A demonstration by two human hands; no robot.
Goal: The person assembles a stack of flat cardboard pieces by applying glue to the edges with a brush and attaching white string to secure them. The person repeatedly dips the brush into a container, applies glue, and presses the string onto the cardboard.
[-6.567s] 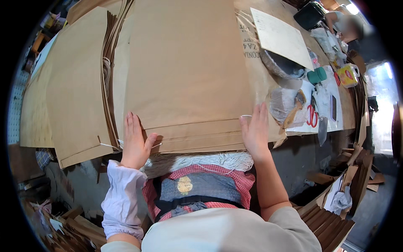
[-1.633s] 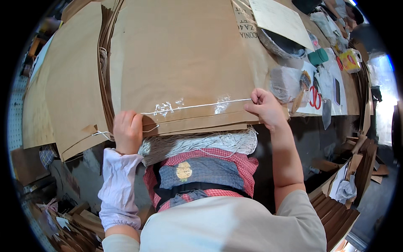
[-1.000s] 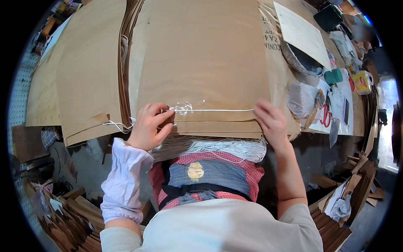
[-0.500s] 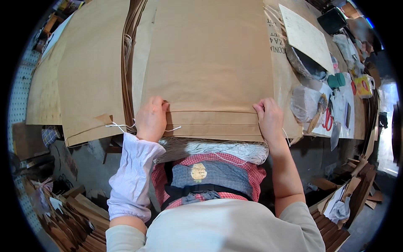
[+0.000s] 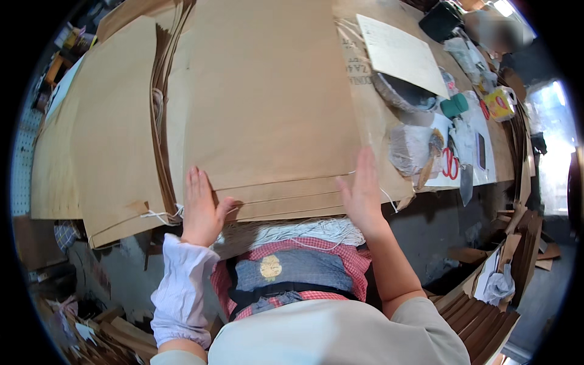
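Observation:
A large brown paper sheet [image 5: 267, 97] lies before me, its near edge creased into narrow folded bands. My left hand [image 5: 202, 210] is open at its left near corner, fingers together and stretched forward, thumb on the folded band. My right hand [image 5: 363, 194] is open too, laid along the right edge with the thumb apart. A short white string end [image 5: 351, 173] shows beside the right thumb, and another string [image 5: 389, 201] hangs right of that hand. Below the paper's near edge, a thick bundle of white string [image 5: 292, 233] rests across my lap.
Left of the sheet lies a stack of brown paper [image 5: 115, 121] with knotted white string. At right are a pale board [image 5: 401, 55] over a bowl, a green-lidded jar [image 5: 454, 105], red-handled scissors [image 5: 450, 163] and a knife blade [image 5: 466, 185]. Folded cardboard [image 5: 474, 322] stands low right.
Both hands have gone from pinching the folded edge to lying open along the paper's sides. The view has shifted, so the table appears turned and further left.

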